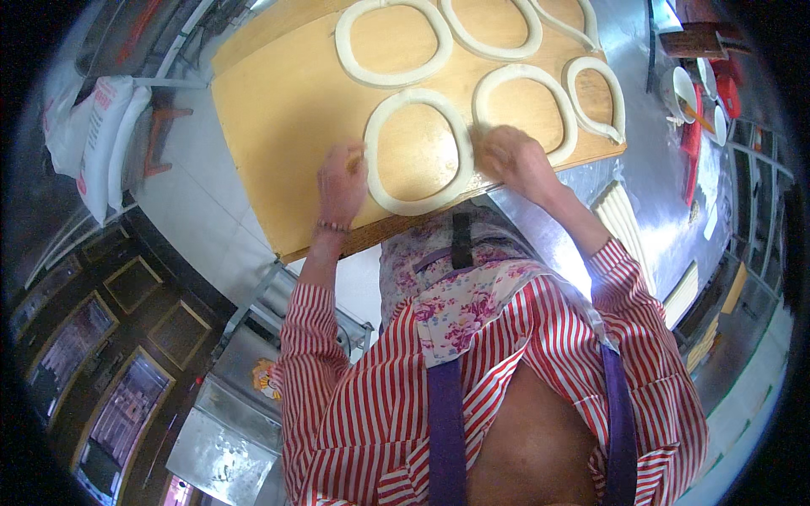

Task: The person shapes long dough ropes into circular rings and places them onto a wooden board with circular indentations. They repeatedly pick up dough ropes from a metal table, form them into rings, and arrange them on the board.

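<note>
- White sack (99, 135), far left on the floor: tall, slumped, red print down one side; beside it a second pale bundle (59, 126). Two in all.
- Board (278, 110), pale wood, tilted in view, on a metal stand; carries six dough rings, two cut off by the top edge.
- Left hand (342, 181): fingers curled down over the left side of the nearest ring (418, 152), touching it at the board's near edge. Bead bracelet (332, 226) at the wrist.
- Nearest ring: oval, white, flat on the board between the two hands.
- Right hand (515, 158): loosely closed, knuckles up, where the nearest ring meets the next ring (525, 105); whether it pinches dough I cannot tell.
- Steel table (658, 177), right: dough strips (623, 221) laid side by side just beyond the right forearm.
- Three white bowls (677, 93), far right, one with a stick in it; red item (727, 93) beside them.
</note>
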Demonstrator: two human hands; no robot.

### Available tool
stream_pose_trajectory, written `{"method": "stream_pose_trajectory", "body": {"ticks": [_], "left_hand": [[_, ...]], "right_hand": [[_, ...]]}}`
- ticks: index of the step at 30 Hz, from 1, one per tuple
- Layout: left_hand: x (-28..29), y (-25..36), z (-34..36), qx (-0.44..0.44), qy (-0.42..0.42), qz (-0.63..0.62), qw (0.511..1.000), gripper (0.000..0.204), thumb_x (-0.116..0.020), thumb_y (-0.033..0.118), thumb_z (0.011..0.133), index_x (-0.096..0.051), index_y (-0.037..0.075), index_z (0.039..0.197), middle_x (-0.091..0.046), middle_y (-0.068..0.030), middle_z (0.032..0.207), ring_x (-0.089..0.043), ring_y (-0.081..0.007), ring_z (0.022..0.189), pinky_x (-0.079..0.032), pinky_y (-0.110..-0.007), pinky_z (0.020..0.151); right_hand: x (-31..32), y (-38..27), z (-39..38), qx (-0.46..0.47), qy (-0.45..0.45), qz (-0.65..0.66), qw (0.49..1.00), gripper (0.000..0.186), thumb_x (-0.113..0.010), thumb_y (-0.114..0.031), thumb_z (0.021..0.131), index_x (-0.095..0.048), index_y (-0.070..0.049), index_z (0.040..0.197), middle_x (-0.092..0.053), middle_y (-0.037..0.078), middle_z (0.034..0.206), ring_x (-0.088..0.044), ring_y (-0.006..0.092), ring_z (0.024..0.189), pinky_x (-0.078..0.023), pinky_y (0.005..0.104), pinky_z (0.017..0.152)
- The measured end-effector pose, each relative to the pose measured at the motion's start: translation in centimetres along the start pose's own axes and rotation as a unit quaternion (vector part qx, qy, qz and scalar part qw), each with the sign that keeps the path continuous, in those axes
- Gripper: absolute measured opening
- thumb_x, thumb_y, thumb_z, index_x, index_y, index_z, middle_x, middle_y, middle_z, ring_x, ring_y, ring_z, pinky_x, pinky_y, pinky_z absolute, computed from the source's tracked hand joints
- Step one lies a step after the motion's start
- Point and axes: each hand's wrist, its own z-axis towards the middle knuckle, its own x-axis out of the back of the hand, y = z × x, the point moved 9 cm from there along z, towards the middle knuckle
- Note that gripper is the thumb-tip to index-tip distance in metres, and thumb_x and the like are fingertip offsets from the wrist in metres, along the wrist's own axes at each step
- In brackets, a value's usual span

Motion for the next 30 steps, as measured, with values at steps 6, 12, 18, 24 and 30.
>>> {"method": "stream_pose_trajectory", "body": {"ticks": [6, 12, 18, 24, 30], "left_hand": [[-3.3, 4.9, 6.5, -0.172, 0.042, 0.098, 0.979, 0.036, -0.077, 0.018, 0.078, -0.066, 0.006, 0.110, -0.064, -0.0147, 0.101, -0.060, -0.0338, 0.099, -0.047, -0.045, 0.089], [-3.3, 6.4, 6.9, -0.159, 0.069, 0.102, 0.980, 0.047, -0.078, 0.022, 0.077, -0.062, 0.007, 0.119, -0.062, -0.0159, 0.107, -0.057, -0.0355, 0.105, -0.045, -0.047, 0.091], [-4.2, 0.0, 7.9, -0.025, 0.027, 0.147, 0.989, 0.056, -0.074, 0.018, 0.078, -0.053, 0.004, 0.128, -0.058, -0.0191, 0.113, -0.054, -0.0386, 0.111, -0.044, -0.050, 0.093], [-5.6, 0.2, 7.9, -0.047, 0.021, 0.096, 0.994, 0.053, -0.072, 0.018, 0.081, -0.053, 0.007, 0.129, -0.058, -0.0191, 0.116, -0.057, -0.0388, 0.106, -0.047, -0.049, 0.089], [-3.9, 0.1, 9.7, -0.050, 0.075, 0.139, 0.986, 0.054, -0.076, 0.020, 0.079, -0.057, 0.006, 0.127, -0.060, -0.0184, 0.111, -0.058, -0.0370, 0.106, -0.047, -0.047, 0.091]], "right_hand": [[-1.5, -1.8, 6.1, 0.037, 0.125, -0.163, 0.978, 0.035, -0.070, -0.020, 0.080, -0.062, -0.008, 0.111, -0.063, 0.011, 0.088, -0.063, 0.0305, 0.086, -0.045, 0.0435, 0.084], [0.7, -1.5, 5.4, 0.036, 0.122, -0.126, 0.984, 0.035, -0.067, -0.019, 0.080, -0.062, -0.010, 0.113, -0.063, 0.011, 0.098, -0.062, 0.0303, 0.089, -0.042, 0.0441, 0.085], [-5.6, 0.2, 4.0, 0.083, -0.127, -0.070, 0.986, 0.041, -0.063, -0.015, 0.084, -0.058, -0.007, 0.124, -0.058, 0.012, 0.130, -0.063, 0.0298, 0.106, -0.051, 0.0442, 0.091], [-6.3, 2.6, 4.1, 0.074, -0.145, -0.157, 0.974, 0.046, -0.064, -0.012, 0.081, -0.058, -0.006, 0.127, -0.059, 0.012, 0.130, -0.064, 0.0299, 0.105, -0.053, 0.0415, 0.089], [-3.1, 2.6, 8.6, -0.044, -0.006, -0.129, 0.991, 0.038, -0.067, -0.020, 0.083, -0.061, -0.010, 0.119, -0.064, 0.009, 0.111, -0.065, 0.0274, 0.096, -0.049, 0.0421, 0.080]]}}
